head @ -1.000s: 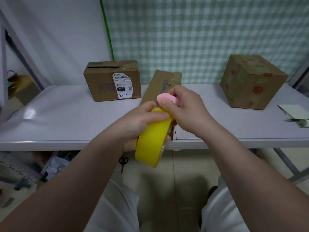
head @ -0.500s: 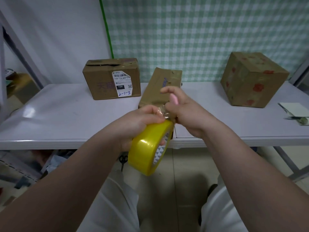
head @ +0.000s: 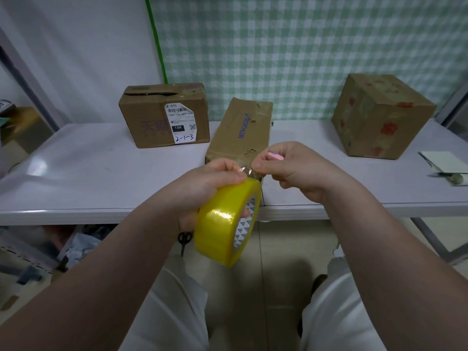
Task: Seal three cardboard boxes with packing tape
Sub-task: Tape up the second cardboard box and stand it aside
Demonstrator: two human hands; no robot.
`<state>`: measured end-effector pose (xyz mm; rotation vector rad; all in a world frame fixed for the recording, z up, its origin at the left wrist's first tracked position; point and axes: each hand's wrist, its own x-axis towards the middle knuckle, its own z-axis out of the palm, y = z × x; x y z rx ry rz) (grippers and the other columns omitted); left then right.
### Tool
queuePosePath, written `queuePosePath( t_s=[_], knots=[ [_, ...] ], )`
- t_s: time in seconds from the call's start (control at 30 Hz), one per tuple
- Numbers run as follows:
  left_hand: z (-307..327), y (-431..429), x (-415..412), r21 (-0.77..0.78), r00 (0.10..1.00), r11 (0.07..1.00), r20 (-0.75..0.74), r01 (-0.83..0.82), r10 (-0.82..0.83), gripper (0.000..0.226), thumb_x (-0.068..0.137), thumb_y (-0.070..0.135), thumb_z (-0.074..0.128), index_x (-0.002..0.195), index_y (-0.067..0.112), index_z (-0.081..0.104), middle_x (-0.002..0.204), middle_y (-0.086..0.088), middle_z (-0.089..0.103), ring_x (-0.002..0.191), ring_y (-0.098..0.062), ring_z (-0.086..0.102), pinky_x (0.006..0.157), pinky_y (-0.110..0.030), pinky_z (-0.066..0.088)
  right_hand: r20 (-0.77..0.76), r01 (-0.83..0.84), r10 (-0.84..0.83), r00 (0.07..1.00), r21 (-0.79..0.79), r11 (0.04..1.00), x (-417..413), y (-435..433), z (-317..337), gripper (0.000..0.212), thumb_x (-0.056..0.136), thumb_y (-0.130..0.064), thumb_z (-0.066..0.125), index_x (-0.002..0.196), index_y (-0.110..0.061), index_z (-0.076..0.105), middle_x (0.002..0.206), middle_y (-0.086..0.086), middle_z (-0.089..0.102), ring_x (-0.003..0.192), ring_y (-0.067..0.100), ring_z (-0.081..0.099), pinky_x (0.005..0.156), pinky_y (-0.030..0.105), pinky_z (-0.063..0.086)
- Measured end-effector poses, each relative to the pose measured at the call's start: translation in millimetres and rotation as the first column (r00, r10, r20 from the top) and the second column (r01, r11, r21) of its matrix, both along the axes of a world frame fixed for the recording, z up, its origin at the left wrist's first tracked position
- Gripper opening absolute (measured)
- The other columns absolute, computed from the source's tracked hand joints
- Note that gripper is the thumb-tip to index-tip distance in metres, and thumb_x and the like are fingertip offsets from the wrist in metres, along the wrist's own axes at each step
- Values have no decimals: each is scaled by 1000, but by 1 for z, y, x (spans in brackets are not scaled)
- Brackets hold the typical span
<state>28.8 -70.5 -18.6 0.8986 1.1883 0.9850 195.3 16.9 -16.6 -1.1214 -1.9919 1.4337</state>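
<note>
My left hand (head: 207,183) grips a yellow roll of packing tape (head: 225,224) in front of the table's near edge. My right hand (head: 293,171) pinches the tape's loose clear end (head: 249,171) just above the roll and also holds a small pink object (head: 274,156) in its curled fingers. Three cardboard boxes stand on the white table (head: 88,178): a labelled box (head: 164,117) at the back left, a long flat box (head: 240,133) in the middle right behind my hands, and a cube box with red flowers (head: 379,115) at the right.
A pale notepad (head: 443,162) and a small roll (head: 455,179) lie at the table's right edge. Scissors (head: 184,239) lie on the floor under the table, with clutter (head: 38,249) at the lower left. A checked curtain hangs behind.
The roll has tilted and dropped lower in my left hand. My right hand has moved right, peeling the tape's end away from the roll.
</note>
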Motion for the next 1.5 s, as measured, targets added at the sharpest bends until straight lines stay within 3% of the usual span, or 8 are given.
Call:
queuePosePath(
  t_s=[0.3,0.47,0.8,1.1,1.23,1.33,1.4,1.5],
  knots=[
    [3,-2,-3,24,994,996,68,84,-86,53,71,15,63,123,16,57,113,-23,66,89,-35,67,79,-44,57,1,220,-228,974,251,943,-13,15,2,20,86,-14,68,67,-18,63,72,-1,57,61,11,47,50,22,36],
    [7,-2,-1,7,998,999,-48,38,-38,34,78,17,64,110,5,61,91,-23,68,70,-27,69,64,-35,59,35,215,-235,971,291,932,-21,28,8,27,87,-16,66,62,-20,58,64,-4,49,53,9,39,47,22,31],
    [4,2,-2,-109,995,993,96,41,-31,43,72,25,58,112,7,60,94,-20,71,79,-30,69,82,-45,55,47,241,-261,964,258,936,-28,47,-1,23,88,-16,64,66,-22,59,74,-1,54,63,12,45,52,24,35],
    [-8,1,-1,-183,999,983,25,-19,24,45,79,32,62,114,3,62,103,-23,70,88,-36,69,74,-43,59,37,260,-288,957,339,904,-26,63,10,18,88,-19,65,71,-14,61,62,-4,44,51,9,34,45,20,28],
    [-9,2,5,-66,997,997,-63,-46,42,34,86,20,63,115,5,54,73,-11,70,53,-19,68,47,-27,55,74,263,-301,951,321,910,-26,71,5,12,87,-22,67,79,-14,64,68,-4,49,55,9,38,48,21,31],
    [-13,-1,4,-1,996,999,-80,-47,46,53,88,13,63,134,19,36,87,-4,57,43,-14,64,39,-22,50,80,263,-299,951,303,916,-26,74,-1,12,88,-23,66,85,-11,66,71,-4,51,57,8,41,49,21,33],
    [-15,0,5,52,991,996,-108,-68,74,62,89,14,64,139,30,31,100,-4,56,57,-15,69,49,-25,55,83,258,-294,952,294,920,-27,76,-5,11,88,-23,66,82,-14,64,73,-5,53,59,7,42,49,20,34],
    [-13,4,7,112,973,992,-218,-51,74,78,76,31,72,139,49,30,143,1,43,120,-28,56,97,-46,48,66,263,-293,954,286,921,-29,79,-10,12,87,-25,68,79,-19,63,82,-3,57,64,7,47,52,21,36]
  ],
)
